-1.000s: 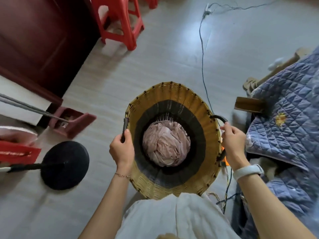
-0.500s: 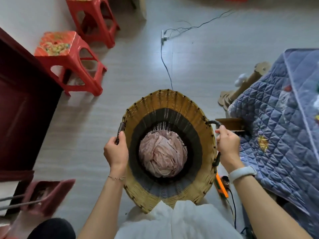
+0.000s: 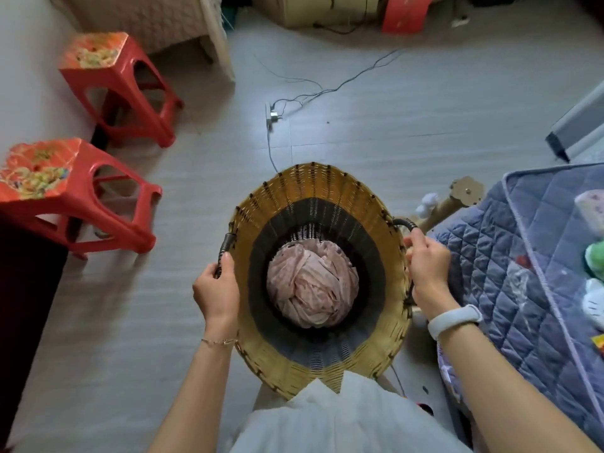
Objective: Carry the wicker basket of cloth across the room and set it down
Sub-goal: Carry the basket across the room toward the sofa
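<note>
I look straight down into a deep wicker basket (image 3: 313, 188) with a tan rim and a dark band lower inside. A bundle of crumpled pink cloth (image 3: 312, 286) lies at its bottom. My left hand (image 3: 217, 292) is closed around the black handle on the basket's left side. My right hand (image 3: 426, 269) grips the black handle on the right side. The basket hangs in front of my body, above the grey floor.
Two red plastic stools (image 3: 78, 197) (image 3: 121, 83) stand on the left. A power strip with cables (image 3: 273, 116) lies on the floor ahead. A blue quilted bed (image 3: 523, 256) with soft toys borders the right, a cardboard post (image 3: 457, 197) beside it. Furniture and boxes line the far wall.
The view has swung and advanced across the room: the dark cabinet, dustpan and black round base left view, the stools and power strip came nearer. Both hands keep their grip on the handles.
</note>
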A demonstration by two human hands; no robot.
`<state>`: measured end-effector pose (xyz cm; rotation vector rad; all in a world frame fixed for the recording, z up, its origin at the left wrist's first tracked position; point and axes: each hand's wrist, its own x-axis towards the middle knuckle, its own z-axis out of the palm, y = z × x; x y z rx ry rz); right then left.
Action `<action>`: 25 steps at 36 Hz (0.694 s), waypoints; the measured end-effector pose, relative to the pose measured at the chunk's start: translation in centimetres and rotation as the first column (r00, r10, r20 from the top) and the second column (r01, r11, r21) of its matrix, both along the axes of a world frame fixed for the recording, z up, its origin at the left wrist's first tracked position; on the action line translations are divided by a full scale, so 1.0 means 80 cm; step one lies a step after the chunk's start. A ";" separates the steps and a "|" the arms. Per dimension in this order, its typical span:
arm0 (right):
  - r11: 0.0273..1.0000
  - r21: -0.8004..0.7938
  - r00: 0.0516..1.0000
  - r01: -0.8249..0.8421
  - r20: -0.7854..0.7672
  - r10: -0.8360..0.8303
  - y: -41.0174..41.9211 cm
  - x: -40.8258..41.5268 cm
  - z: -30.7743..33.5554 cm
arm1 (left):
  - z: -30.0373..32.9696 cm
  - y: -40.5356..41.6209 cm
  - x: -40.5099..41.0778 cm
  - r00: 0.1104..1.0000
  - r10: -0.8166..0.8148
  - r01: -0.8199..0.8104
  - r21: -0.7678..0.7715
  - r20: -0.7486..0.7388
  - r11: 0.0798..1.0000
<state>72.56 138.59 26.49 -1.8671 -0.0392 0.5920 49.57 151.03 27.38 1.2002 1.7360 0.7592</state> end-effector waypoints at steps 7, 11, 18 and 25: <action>0.999 -0.020 1.000 0.029 0.009 -0.029 0.122 0.089 -0.005 | -0.019 0.124 0.095 0.999 -0.025 0.026 -0.034 0.024 0.999; 0.998 -0.046 0.999 0.042 0.014 -0.041 0.205 0.150 -0.002 | -0.020 0.209 0.156 0.999 -0.037 0.039 -0.071 0.023 0.997; 0.996 -0.047 0.997 0.079 0.024 -0.078 0.311 0.251 0.006 | -0.008 0.331 0.270 0.998 -0.063 0.063 -0.058 0.006 0.996; 0.986 -0.024 0.987 0.163 -0.004 -0.163 0.378 0.365 0.003 | -0.001 0.423 0.405 0.992 -0.123 0.123 -0.028 0.018 0.992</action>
